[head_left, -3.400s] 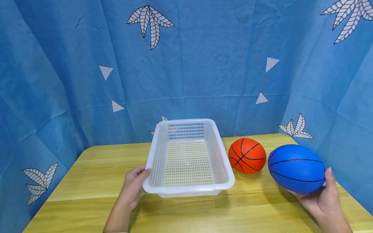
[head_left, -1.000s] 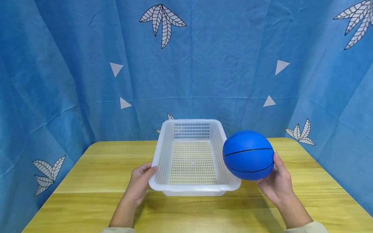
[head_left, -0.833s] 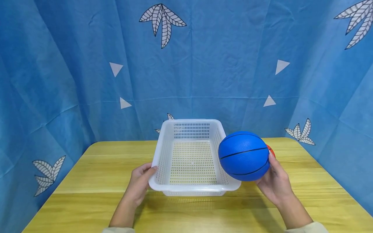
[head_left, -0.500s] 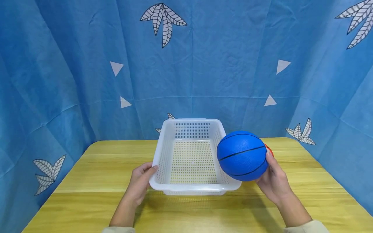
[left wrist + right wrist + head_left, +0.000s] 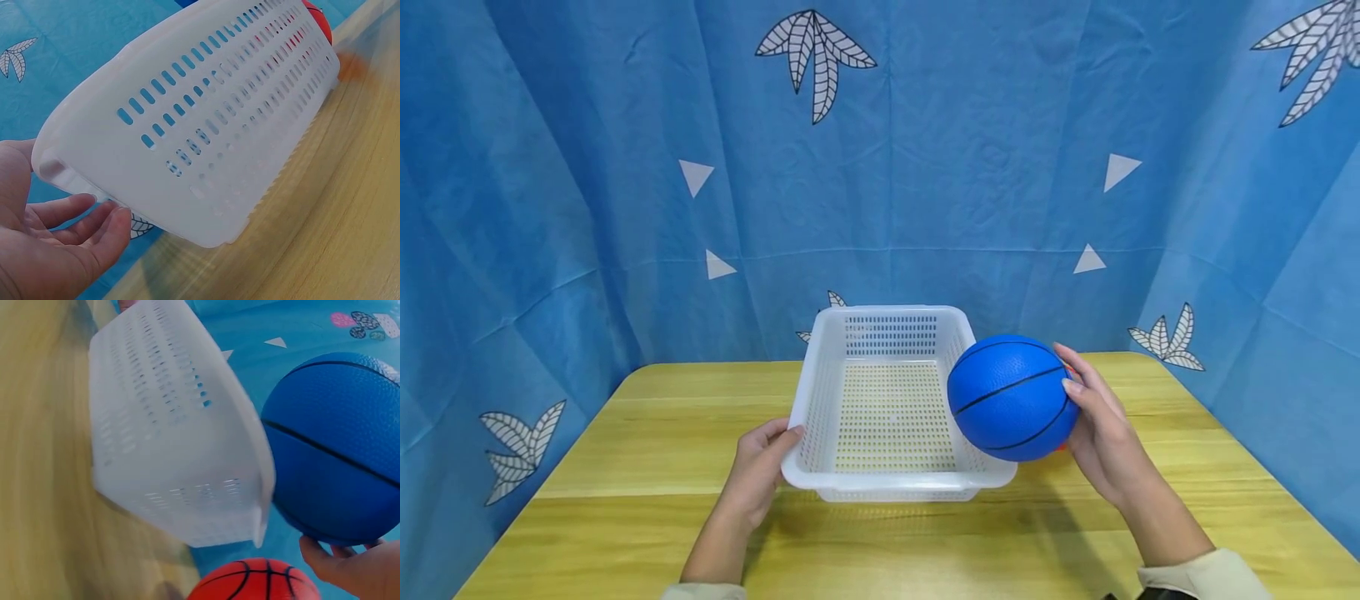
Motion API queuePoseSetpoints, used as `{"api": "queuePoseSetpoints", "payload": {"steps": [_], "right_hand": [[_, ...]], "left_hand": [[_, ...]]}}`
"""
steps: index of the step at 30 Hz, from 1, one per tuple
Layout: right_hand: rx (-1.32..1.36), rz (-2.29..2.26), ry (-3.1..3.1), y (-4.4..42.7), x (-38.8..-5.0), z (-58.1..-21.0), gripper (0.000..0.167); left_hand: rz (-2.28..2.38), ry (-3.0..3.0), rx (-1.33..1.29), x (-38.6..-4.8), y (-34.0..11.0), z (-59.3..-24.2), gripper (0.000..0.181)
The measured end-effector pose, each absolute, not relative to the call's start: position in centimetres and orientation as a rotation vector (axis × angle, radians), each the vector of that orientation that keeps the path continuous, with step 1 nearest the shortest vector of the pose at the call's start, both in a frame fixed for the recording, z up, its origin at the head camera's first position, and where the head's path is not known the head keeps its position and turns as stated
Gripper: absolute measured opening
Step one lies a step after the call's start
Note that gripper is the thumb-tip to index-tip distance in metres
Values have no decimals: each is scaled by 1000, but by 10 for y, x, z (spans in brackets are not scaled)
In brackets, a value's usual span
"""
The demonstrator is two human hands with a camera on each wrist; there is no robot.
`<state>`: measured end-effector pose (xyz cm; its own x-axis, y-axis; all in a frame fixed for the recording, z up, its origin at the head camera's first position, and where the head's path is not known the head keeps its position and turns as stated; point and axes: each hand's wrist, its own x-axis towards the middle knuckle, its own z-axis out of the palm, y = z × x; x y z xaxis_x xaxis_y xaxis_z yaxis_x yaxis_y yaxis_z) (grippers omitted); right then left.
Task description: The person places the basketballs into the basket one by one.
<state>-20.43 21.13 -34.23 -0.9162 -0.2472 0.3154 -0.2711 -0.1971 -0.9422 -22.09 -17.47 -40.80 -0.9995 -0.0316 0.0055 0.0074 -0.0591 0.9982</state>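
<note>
In the head view my left hand (image 5: 760, 462) grips the near left corner of a white plastic basket (image 5: 898, 482), thumb over the rim. The left wrist view shows its fingers (image 5: 112, 240) curled beneath that rim. My right hand (image 5: 1105, 442) holds a blue toy basketball (image 5: 1011, 400) from its right side, raised off the table at the basket's right rim. Whether ball and rim touch, I cannot tell. A red-orange toy basketball (image 5: 256, 584) sits on the table right of the basket, mostly hidden behind the blue one in the head view. No ball is visible inside the basket.
The wooden table (image 5: 625, 467) has rounded far corners. A blue curtain (image 5: 887, 167) with white leaf and triangle prints hangs behind it and along both sides.
My right hand has brought the blue basketball leftward from the table's right side to the basket's rim, covering most of the red-orange one. Lately its fingers have shifted upward. The left hand keeps its grip.
</note>
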Motion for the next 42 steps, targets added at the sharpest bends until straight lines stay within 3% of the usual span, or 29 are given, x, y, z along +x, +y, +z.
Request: {"api": "queuePoseSetpoints", "payload": {"steps": [21,42], "right_hand": [[570,1726,-2538,178,-218,-305,49],[547,1625,-2684,161,-226,-321,54]], "left_hand": [[-2256,-2134,26,-218,-175,-406,36],[-2252,-2156,27,-219,-174,-406,37]]}}
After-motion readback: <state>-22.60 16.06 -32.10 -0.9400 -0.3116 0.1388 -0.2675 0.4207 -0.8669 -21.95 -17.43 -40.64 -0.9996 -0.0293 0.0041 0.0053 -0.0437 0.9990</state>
